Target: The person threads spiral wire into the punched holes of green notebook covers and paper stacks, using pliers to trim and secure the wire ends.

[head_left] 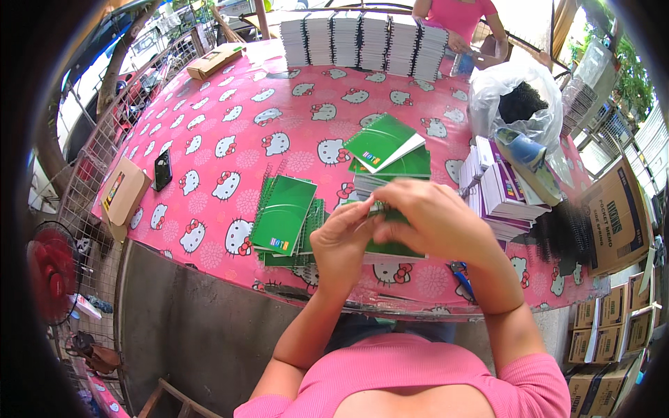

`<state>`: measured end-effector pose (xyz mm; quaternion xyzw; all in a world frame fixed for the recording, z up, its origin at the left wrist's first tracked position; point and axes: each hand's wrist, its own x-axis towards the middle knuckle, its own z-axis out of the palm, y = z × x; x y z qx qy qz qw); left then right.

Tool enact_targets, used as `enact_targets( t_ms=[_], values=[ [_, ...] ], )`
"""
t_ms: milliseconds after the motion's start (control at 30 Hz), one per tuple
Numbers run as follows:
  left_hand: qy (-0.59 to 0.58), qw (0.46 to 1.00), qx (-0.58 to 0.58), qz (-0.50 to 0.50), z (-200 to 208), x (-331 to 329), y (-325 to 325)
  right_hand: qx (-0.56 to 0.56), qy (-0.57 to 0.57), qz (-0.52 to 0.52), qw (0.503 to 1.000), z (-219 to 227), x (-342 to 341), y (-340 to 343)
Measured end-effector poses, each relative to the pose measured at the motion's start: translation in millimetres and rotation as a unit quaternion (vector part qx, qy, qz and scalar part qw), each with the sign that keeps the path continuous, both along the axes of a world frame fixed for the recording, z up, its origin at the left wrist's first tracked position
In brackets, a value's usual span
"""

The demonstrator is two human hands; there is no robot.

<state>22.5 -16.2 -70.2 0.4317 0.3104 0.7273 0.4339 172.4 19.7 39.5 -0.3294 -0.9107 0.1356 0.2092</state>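
Note:
Fingertips of my left hand (341, 233) and my right hand (428, 216) meet above the front middle of the table. Both are closed at the edge of a green spiral notebook (401, 249), whose upper part they cover. The exact pinch point is hidden by the fingers, and the right hand is slightly blurred. Left of my hands lies a small pile of green spiral notebooks (284, 212), coils along their left sides. Beyond my hands more green notebooks (383, 143) lie overlapped, the top one with white pages showing. Blue-handled pliers (461, 279) rest by my right forearm.
Tall stacks of spiral-bound pads (362, 43) line the far edge. Purple-and-white booklets (498, 184), a plastic bag (519, 97) and black coils (561, 233) sit right, beside a cardboard box (617, 216). A phone (162, 171) lies left. Another person (463, 21) works across the table.

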Motion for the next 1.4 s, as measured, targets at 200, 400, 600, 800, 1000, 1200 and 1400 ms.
enact_targets(
  t_ms=[200, 400, 600, 800, 1000, 1200, 1400],
  values=[
    [-0.061, 0.998, 0.023, -0.007, 27, 6, -3, 0.044, 0.200, -0.029, 0.978, -2, -8, -3],
    [-0.060, 0.998, 0.033, -0.007, 21, 4, -7, 0.053, 0.168, -0.021, 0.984, -4, -9, -4],
    [-0.026, 0.999, 0.021, 0.008, 26, 2, -10, 0.002, 0.189, -0.036, 0.981, -4, -7, -10],
    [-0.023, 0.999, 0.035, 0.023, 18, -1, -9, -0.012, 0.183, -0.054, 0.982, 9, -14, -15],
    [-0.110, 0.980, -0.036, -0.165, 68, -19, -35, -0.137, 0.284, 0.071, 0.946, 10, 4, -4],
    [-0.008, 0.989, -0.059, -0.136, 57, -17, -33, -0.196, 0.415, 0.156, 0.875, 4, -18, -10],
    [0.243, 0.965, 0.065, -0.069, 63, -53, -28, -0.423, 0.366, 0.090, 0.824, 11, -8, -20]
  ],
)
